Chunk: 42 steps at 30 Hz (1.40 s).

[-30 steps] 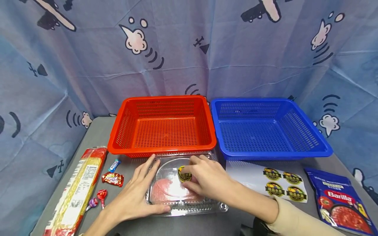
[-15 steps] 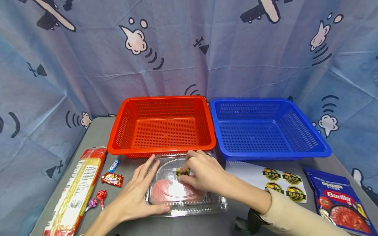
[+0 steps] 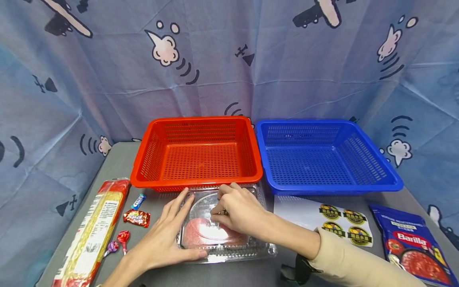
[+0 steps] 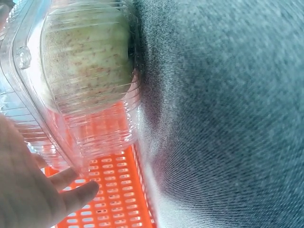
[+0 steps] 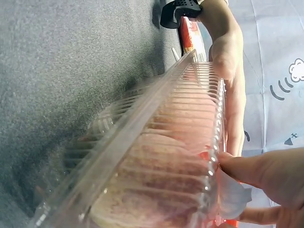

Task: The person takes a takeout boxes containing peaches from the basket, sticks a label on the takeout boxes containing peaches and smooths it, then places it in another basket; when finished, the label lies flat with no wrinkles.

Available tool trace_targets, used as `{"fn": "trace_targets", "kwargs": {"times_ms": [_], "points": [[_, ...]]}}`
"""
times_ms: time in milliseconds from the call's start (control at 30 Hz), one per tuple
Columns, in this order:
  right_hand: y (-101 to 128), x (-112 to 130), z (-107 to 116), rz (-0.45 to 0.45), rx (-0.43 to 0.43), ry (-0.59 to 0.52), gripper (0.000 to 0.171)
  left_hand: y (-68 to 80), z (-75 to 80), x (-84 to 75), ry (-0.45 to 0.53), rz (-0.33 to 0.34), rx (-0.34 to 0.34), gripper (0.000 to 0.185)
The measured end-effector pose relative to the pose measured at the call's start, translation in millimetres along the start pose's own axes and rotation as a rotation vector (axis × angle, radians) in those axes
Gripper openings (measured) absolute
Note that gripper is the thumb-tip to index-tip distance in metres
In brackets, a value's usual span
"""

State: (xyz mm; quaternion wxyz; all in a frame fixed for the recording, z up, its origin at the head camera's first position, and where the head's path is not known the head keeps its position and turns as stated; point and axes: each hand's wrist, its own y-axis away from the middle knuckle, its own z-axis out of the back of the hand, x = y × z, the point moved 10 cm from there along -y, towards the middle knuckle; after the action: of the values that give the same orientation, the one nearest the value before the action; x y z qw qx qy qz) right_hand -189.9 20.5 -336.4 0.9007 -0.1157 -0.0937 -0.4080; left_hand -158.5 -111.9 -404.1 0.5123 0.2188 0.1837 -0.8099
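A clear plastic clamshell box (image 3: 247, 252) with round, pinkish fruit (image 3: 199, 232) inside lies in front of the red basket. In the left wrist view, a pale green speckled fruit (image 4: 88, 59) shows through its side. My left hand (image 3: 165, 237) rests along the box's left side, fingers spread and thumb at the front edge. Over the lid, my right hand (image 3: 241, 209) pinches a yellow-and-black sticker (image 3: 223, 212), mostly hidden behind the fingers. In the right wrist view the sticker's pale back (image 5: 233, 195) shows between thumb and fingers, right at the lid.
Behind the box stand a red basket (image 3: 201, 184) and a blue basket (image 3: 333, 187). To the right lie a sticker sheet (image 3: 301, 209) and a Barilla pouch (image 3: 412, 243). Noodles (image 3: 95, 235), wrapped candies (image 3: 137, 218) and lollipops (image 3: 123, 237) lie left.
My right hand has shifted slightly left across the lid with the sticker, whose face has turned out of sight behind the fingers. The left hand and box have stayed in place.
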Motion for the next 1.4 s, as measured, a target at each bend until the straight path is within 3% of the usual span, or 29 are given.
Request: {"fn": "trace_targets", "kwargs": {"times_ms": [233,533,867,1400], "points": [[-2,1,3,0.014,-0.066,0.015,0.012,0.1,0.1,-0.9,-0.003,-0.004,-0.003,0.126],[-2,2,-1,0.082,-0.039,-0.009,0.011,0.8,0.3,-1.7,-0.002,-0.014,-0.011,0.125],[-1,-9,-5,-0.013,0.057,-0.050,0.029,0.3,-1.0,0.0,0.013,0.006,0.003,0.125],[11,-21,-3,-0.100,0.093,-0.026,0.040,0.1,-1.0,0.2,0.007,0.011,0.004,0.125]]}}
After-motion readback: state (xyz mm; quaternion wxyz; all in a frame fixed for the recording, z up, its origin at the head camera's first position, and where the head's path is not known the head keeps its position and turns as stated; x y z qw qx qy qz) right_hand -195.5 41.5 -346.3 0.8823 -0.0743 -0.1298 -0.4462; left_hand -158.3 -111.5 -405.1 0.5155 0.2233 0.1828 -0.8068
